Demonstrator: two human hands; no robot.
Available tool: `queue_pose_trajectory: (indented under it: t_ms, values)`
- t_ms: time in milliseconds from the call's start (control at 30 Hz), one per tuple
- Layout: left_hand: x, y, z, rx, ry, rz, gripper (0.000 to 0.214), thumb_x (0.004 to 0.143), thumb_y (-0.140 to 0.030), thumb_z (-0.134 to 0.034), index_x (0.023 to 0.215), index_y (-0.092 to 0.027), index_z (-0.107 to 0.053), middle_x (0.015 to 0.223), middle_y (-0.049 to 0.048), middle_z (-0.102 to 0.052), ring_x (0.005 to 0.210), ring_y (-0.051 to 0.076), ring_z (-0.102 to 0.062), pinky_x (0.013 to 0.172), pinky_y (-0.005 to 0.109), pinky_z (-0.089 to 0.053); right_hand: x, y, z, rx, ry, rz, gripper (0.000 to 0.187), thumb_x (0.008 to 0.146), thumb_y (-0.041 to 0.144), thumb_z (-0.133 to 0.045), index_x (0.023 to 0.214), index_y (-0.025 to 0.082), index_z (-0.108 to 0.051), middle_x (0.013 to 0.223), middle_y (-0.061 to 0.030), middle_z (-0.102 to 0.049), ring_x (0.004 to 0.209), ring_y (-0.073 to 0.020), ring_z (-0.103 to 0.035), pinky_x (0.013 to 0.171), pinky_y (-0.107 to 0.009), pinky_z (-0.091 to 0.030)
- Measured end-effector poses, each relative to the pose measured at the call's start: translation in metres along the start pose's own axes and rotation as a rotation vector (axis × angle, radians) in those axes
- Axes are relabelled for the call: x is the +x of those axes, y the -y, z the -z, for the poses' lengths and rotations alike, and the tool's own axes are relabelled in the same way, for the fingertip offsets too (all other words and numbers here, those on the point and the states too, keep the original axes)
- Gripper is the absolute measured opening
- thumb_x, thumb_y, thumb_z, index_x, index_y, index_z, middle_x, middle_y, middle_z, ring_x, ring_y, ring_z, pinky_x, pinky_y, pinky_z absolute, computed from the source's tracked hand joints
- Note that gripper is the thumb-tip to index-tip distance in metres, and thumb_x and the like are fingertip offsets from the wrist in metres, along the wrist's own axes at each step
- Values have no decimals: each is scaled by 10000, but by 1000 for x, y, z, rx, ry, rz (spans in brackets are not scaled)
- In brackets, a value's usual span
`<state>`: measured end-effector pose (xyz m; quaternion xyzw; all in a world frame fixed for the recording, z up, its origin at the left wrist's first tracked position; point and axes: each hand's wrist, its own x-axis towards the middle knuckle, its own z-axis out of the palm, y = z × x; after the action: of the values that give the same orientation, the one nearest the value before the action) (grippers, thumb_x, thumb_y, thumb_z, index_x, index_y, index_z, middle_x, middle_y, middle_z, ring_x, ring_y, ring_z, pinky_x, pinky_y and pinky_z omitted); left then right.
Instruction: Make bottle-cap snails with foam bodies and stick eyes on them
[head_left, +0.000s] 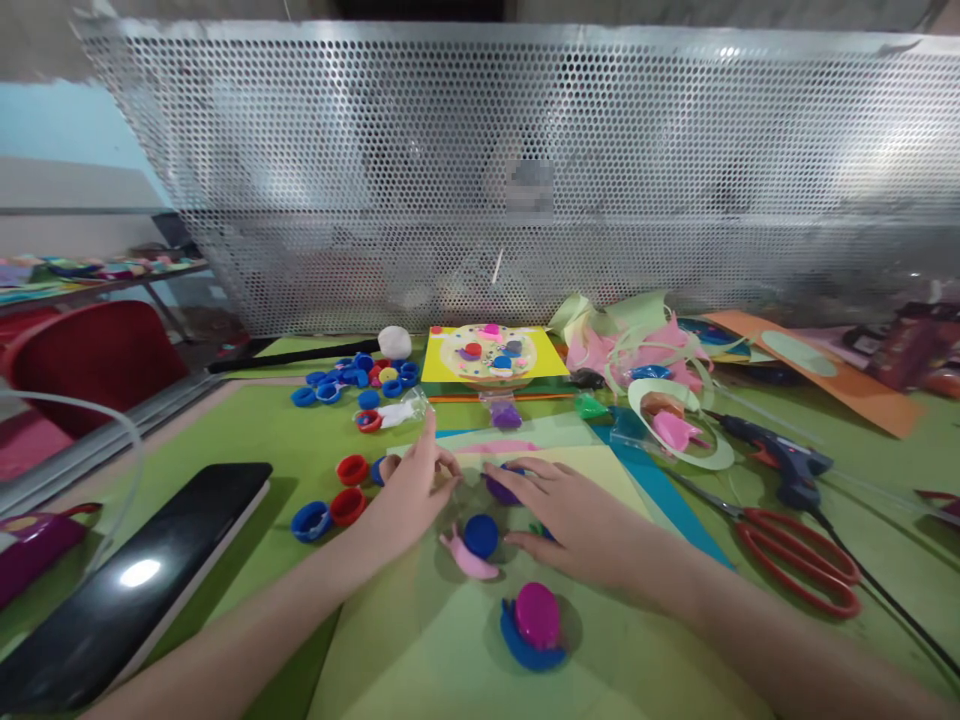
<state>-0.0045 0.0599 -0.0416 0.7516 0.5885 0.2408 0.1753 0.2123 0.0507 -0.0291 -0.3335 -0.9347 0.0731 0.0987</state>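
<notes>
My left hand (pixel 416 482) is over the pale green sheet (pixel 420 640), index finger stretched out and the others loosely bent, with nothing visible in it. Fingers of my right hand (pixel 574 510) lie spread over a purple cap (pixel 504 487), partly covering it; whether they press on it I cannot tell. Between the hands sits a pink clay snail shape with a blue cap (pixel 481 536) as its shell. Nearer me is a blue clay snail shape (pixel 529 645) with a magenta cap (pixel 537 615). A green bit (pixel 541 532) shows under my right hand.
Red and blue caps (pixel 349 506) lie left, with more caps (pixel 345 375) behind. A decorated yellow card (pixel 442 365) stands at the back before a perforated metal panel (pixel 360 180). Scissors (pixel 799 560), a glue gun (pixel 780 455) and paper scraps (pixel 600 345) are right; a phone (pixel 142 580) lies left.
</notes>
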Motion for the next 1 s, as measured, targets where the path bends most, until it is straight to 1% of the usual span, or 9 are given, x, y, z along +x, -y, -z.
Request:
queue_pose_trajectory:
  t_ms: [133, 367, 567, 667, 733, 833, 900, 933, 1000]
  values:
    - [-2, -4, -6, 29, 17, -55, 863, 802, -103, -474, 1427, -239, 104, 922, 19, -671, 944, 231, -577, 867, 451, -301, -4, -1, 3, 74, -6, -27, 567, 917, 408, -388, 1404, 131, -298, 1408, -119, -412, 1276, -244, -384, 1015, -437, -376]
    - [0, -9, -14, 93, 29, -139, 824, 825, -131, -445, 1428, -236, 107, 966, 35, -658, 1013, 250, -536, 900, 475, -234, -5, 0, 0, 48, -34, 1, 579, 904, 415, -431, 1378, 96, -339, 1366, -157, -457, 1263, -264, -404, 1001, -446, -383]
    - [1, -8, -17, 123, 34, -160, 810, 817, -133, -416, 1431, -213, 107, 954, 50, -660, 983, 264, -553, 888, 483, -255, -5, 0, -3, -11, -5, 11, 593, 906, 438, -416, 1375, 83, -342, 1354, -186, -461, 1262, -284, -406, 990, -459, -380]
    - [1, -9, -15, 103, 39, -168, 857, 798, -129, -436, 1421, -233, 143, 928, 27, -666, 947, 244, -579, 893, 478, -273, -6, 0, -1, 2, 3, 12, 599, 912, 454, -393, 1377, 80, -339, 1362, -187, -452, 1277, -281, -387, 1003, -453, -364]
    - [1, -9, -9, 83, 17, -155, 864, 801, -146, -447, 1417, -239, 152, 879, 6, -660, 902, 228, -590, 896, 475, -288, -7, 0, 1, 36, 2, 4, 605, 914, 465, -378, 1382, 84, -330, 1374, -177, -441, 1280, -271, -384, 1011, -440, -361]
    - [-5, -8, 3, 52, -55, -117, 766, 850, -205, -414, 1428, -246, 87, 876, 5, -620, 877, 205, -579, 892, 438, -336, -9, -2, 4, 83, -32, -19, 598, 922, 457, -363, 1395, 96, -306, 1417, -145, -389, 1309, -247, -341, 1031, -416, -351]
    - [-10, -7, 11, 29, -93, -84, 672, 887, -262, -381, 1431, -256, 13, 912, 14, -586, 878, 191, -568, 839, 371, -401, -9, -5, 6, 76, -64, -60, 577, 925, 430, -366, 1396, 104, -303, 1430, -129, -375, 1321, -229, -322, 1043, -397, -344]
    - [-13, -7, 14, 18, -103, -68, 628, 904, -289, -361, 1429, -257, -19, 925, 18, -571, 882, 186, -563, 795, 334, -431, -8, -7, 6, 61, -77, -90, 564, 926, 415, -367, 1392, 102, -312, 1423, -132, -386, 1317, -228, -330, 1043, -395, -344]
    - [-17, -6, 18, -1, -99, -50, 540, 927, -325, -320, 1415, -264, -97, 940, 20, -556, 884, 174, -561, 732, 283, -459, -7, -13, 6, 25, -90, -160, 522, 931, 378, -360, 1365, 88, -357, 1371, -157, -452, 1277, -246, -393, 1021, -417, -366]
